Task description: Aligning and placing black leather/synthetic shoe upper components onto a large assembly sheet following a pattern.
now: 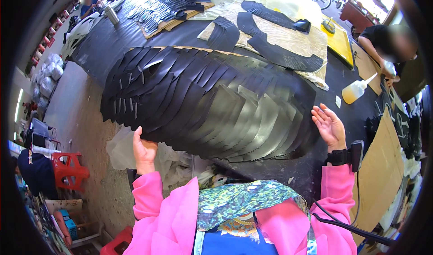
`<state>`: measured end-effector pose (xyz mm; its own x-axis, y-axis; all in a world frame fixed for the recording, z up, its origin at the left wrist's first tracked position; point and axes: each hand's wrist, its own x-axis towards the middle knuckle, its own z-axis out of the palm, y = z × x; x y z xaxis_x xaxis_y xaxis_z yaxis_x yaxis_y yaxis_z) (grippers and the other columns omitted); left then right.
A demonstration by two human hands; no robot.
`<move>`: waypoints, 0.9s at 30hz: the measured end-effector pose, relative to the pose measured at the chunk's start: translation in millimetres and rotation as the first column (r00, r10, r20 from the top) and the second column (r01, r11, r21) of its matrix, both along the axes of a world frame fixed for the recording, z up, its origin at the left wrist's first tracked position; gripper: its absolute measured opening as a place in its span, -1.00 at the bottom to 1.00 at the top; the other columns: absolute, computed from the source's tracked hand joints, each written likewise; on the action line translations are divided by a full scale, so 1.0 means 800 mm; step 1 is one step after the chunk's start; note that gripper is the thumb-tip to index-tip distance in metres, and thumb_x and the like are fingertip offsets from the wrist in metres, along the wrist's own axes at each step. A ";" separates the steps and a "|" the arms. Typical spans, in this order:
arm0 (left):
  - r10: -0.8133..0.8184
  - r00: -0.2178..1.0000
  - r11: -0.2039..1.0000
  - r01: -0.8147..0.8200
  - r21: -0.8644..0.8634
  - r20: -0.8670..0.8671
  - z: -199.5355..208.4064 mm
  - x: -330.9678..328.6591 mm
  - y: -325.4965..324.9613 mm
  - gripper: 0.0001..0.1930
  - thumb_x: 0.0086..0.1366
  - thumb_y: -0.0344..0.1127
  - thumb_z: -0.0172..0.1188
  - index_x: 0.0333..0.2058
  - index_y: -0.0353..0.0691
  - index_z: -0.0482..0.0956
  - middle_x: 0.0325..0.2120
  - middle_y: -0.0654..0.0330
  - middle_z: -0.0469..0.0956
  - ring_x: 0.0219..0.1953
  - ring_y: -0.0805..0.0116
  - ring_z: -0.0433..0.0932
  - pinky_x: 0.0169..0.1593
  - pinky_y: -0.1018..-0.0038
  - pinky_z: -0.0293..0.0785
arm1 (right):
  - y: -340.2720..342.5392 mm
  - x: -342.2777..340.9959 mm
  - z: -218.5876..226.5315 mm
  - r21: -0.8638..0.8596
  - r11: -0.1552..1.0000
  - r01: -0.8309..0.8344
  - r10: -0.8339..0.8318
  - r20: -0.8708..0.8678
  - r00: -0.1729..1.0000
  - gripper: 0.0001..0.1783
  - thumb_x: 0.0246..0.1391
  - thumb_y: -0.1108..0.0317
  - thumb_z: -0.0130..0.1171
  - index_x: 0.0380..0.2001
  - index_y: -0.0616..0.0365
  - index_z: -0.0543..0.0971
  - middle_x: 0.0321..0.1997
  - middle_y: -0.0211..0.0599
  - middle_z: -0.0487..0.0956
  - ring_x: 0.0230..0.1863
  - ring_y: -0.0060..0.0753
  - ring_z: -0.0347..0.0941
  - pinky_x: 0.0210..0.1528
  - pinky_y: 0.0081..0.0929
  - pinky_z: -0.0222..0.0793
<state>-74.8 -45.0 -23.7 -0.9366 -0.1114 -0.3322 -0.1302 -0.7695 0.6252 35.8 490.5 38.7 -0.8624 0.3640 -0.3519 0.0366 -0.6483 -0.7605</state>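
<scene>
Many thin black leather-like strips point(216, 106) lie overlapped in a wide fan in front of me, their jagged near edge facing my body. My left hand point(145, 153) is at the near left edge of the fan, thumb up and apart. Its other fingertips are partly hidden by the strips' edge, and I see nothing gripped. Beyond the fan's right end, my right hand point(330, 127) is turned palm up with its fingers stretched out, holding nothing. A strip of light board point(205, 50) shows along the fan's far edge.
Curved black pieces point(284, 52) rest on a pale board farther back. At the right stand a squeeze bottle point(354, 91) with amber liquid and a yellow tray point(340, 45). A co-worker point(388, 43) works at the far right. A red stool point(71, 170) stands at left.
</scene>
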 end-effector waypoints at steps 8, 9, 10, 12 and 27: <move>-0.148 0.989 0.989 0.147 -0.022 -0.019 0.020 -0.009 0.000 -0.70 0.18 -0.29 0.10 -0.12 -0.24 0.48 -0.16 0.16 0.54 -0.13 0.26 0.53 0.00 0.33 0.45 | 0.027 -0.060 -0.018 0.585 0.805 -0.097 0.018 0.140 0.990 -0.56 0.01 0.33 0.15 -0.01 0.15 0.37 -0.18 -0.45 0.43 -0.23 -0.64 0.33 -0.21 -0.69 0.21; -0.161 0.987 0.984 0.159 -0.077 -0.010 0.019 -0.008 -0.006 -0.72 0.18 -0.31 0.11 -0.12 -0.24 0.48 -0.17 0.16 0.55 -0.14 0.27 0.54 0.00 0.35 0.46 | 0.027 -0.067 -0.020 0.664 0.730 -0.163 0.055 0.181 0.982 -0.55 0.00 0.32 0.15 -0.01 0.16 0.37 -0.19 -0.47 0.42 -0.23 -0.67 0.31 -0.22 -0.70 0.20; -0.141 0.990 0.987 0.139 -0.081 -0.018 0.018 -0.009 -0.010 -0.72 0.18 -0.31 0.11 -0.12 -0.24 0.48 -0.17 0.16 0.55 -0.14 0.27 0.54 0.00 0.35 0.46 | 0.025 -0.067 -0.021 0.647 0.735 -0.205 0.093 0.203 0.975 -0.51 0.00 0.32 0.15 0.02 0.19 0.35 -0.16 -0.45 0.42 -0.22 -0.69 0.29 -0.24 -0.71 0.17; -0.196 0.981 0.977 0.196 -0.083 0.002 0.020 -0.010 -0.012 -0.74 0.18 -0.40 0.11 -0.13 -0.27 0.48 -0.17 0.15 0.54 -0.13 0.27 0.53 0.00 0.33 0.46 | 0.003 -0.076 -0.010 0.725 0.634 -0.268 0.100 0.267 0.958 -0.48 0.00 0.34 0.13 0.05 0.24 0.32 -0.09 -0.37 0.42 -0.10 -0.56 0.32 -0.06 -0.63 0.21; -0.287 0.958 0.947 0.285 -0.149 0.010 0.015 0.037 0.038 -0.67 0.16 -0.53 0.05 -0.06 -0.35 0.43 -0.14 0.12 0.50 -0.14 0.23 0.50 -0.03 0.29 0.44 | -0.042 -0.111 0.027 0.969 -0.088 -0.233 0.323 0.249 0.913 -0.72 -0.08 0.38 0.12 -0.25 0.26 0.50 -0.26 -0.16 0.56 -0.16 -0.28 0.48 -0.05 -0.45 0.32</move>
